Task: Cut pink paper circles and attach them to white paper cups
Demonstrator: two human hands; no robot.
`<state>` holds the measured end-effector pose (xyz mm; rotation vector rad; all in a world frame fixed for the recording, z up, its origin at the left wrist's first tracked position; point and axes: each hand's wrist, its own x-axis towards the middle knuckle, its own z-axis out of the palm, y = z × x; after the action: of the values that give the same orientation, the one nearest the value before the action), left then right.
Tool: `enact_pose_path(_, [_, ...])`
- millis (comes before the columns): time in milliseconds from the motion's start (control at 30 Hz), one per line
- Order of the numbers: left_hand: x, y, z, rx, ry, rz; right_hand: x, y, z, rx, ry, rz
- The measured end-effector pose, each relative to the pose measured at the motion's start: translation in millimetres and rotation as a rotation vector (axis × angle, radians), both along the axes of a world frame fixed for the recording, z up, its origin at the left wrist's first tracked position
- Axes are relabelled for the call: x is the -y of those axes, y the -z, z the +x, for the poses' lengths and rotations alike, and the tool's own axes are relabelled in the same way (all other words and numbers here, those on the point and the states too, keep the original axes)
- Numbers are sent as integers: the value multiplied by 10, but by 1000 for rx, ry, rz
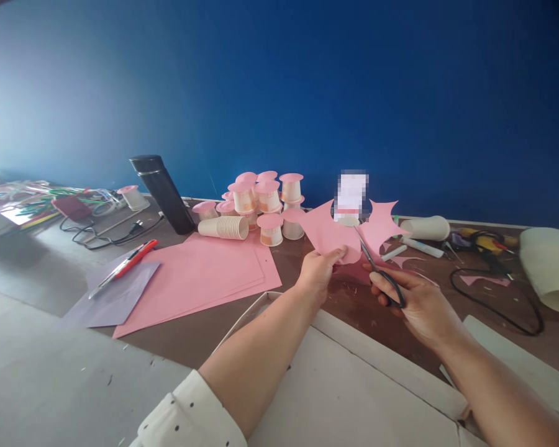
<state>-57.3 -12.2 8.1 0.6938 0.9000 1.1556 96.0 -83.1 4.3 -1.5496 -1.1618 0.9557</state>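
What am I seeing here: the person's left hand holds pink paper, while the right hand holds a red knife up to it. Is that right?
Not quite. The head view shows the right hand holding scissors up to the paper; the red knife lies off to the left, over the purple sheet. The left hand does hold the pink paper.

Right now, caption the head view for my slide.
Left hand grips pink paper; right hand works scissors against it, near pink-topped cups.
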Motion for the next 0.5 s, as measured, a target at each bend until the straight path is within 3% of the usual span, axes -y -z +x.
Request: enact_pose_path(500, [4, -15, 0, 44, 11, -27, 11, -10, -2, -19, -14, -28])
